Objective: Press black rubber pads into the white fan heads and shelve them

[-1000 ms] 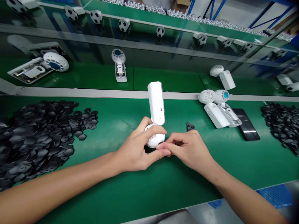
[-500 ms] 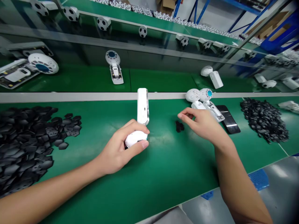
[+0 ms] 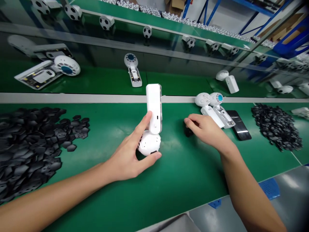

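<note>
My left hand (image 3: 135, 151) is closed around the round white head of a white handheld fan (image 3: 152, 125), whose flat handle points up and away from me. My right hand (image 3: 206, 130) rests to the right of it on the green mat, with its fingers curled down over a small cluster of black pieces (image 3: 187, 132). Whether the fingers have pinched a piece is hidden.
A large heap of black hexagonal pieces (image 3: 31, 145) lies at the left and another heap (image 3: 276, 125) at the right. Two white fan units (image 3: 212, 106) and a black phone (image 3: 238, 124) lie beyond my right hand. More fans lie on the conveyor belt (image 3: 96, 80) behind the metal rail.
My left hand has tilted the fan's head up off the mat and turned it toward me. My right hand has dropped from above the small black pieces onto them.
</note>
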Demonstrator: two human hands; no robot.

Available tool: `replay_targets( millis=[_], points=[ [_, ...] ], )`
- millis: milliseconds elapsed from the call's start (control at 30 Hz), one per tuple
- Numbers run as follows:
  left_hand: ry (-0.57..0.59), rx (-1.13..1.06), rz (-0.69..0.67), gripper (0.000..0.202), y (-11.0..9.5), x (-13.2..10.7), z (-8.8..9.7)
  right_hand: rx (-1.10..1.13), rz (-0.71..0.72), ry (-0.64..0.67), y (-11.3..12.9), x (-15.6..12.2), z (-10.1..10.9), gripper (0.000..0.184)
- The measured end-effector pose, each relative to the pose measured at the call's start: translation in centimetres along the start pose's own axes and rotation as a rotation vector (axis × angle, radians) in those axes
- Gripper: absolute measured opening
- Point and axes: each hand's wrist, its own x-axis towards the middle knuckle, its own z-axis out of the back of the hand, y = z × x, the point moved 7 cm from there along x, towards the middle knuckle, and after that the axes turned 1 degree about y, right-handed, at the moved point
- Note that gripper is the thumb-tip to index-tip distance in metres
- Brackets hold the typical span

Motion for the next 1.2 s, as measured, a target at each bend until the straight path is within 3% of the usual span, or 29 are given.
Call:
replay_targets(
  millis=[167,267,433,567,867,1100,1200],
  points=[
    [-0.053,-0.026,0.113,0.121,0.8,0.5,0.1,0.600,0.109,0.129,4.8,-1.7,-2.2,0.027],
    [-0.033,-0.012,0.100,0.103,0.3,0.8,0.1,0.822,0.069,0.188,6.5,-2.4,-3.8,0.019],
    [0.031,0.083,0.021,0.071,-0.7,0.8,-0.1,1.007,-0.061,0.265,6.4,-2.3,-5.8,0.010],
    [0.046,0.074,0.004,0.053,-0.8,0.8,-0.2,1.044,-0.090,0.314,6.3,-2.3,-6.6,0.010],
    [0.095,0.091,0.031,0.051,-1.2,1.0,-0.6,0.958,-0.141,0.301,5.4,-2.6,-7.1,0.019],
    [0.043,0.081,0.044,0.067,-0.8,1.4,-0.8,0.750,-0.123,0.136,6.5,-2.6,-5.6,0.028],
    [0.005,0.071,0.060,0.063,-0.5,1.5,-0.9,0.706,-0.090,0.069,6.8,-2.5,-5.4,0.032]
  ],
)
